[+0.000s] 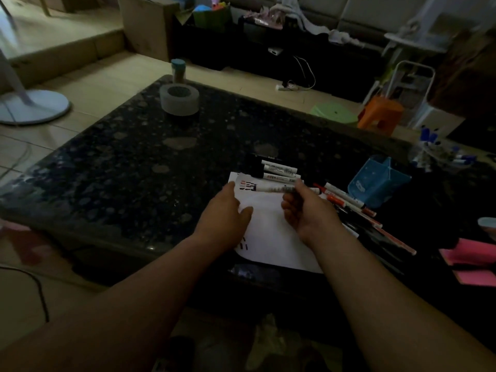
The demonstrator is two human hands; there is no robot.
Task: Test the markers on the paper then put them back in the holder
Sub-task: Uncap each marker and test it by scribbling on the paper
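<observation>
Head view, dim light.

- Writing: the white marker barrels are carrying printed labels, too blurred to read. The blue holder (378, 183) is showing a pale print on its near face, also unreadable. The paper (271, 229) is bearing short test strokes, black and red, at its far left corner, and a few black ones beside the left wrist.
- Left hand (225, 210): lying flat on the paper's left part, fingers straight and close together, thumb spread, pressing the sheet onto the dark speckled table (128, 162).
- Right hand (306, 208): fingers curling, thumb and forefinger pinching one end of a held marker (271, 187), which is lying crosswise over the far edge of the paper, its other end by the test strokes.
- Counts: one marker in hand; three markers (279, 171) lying side by side just beyond the paper, black caps to the left; a loose pile of markers (349, 208) to the right of the paper, red and black caps, overlapping, number unclear. One holder, standing tilted just beyond that pile.
- Elsewhere: one tape roll (179, 99) at the table's far side, one teal-lidded jar (178, 69) behind it, pink sticky notes (472, 261) at far right.
</observation>
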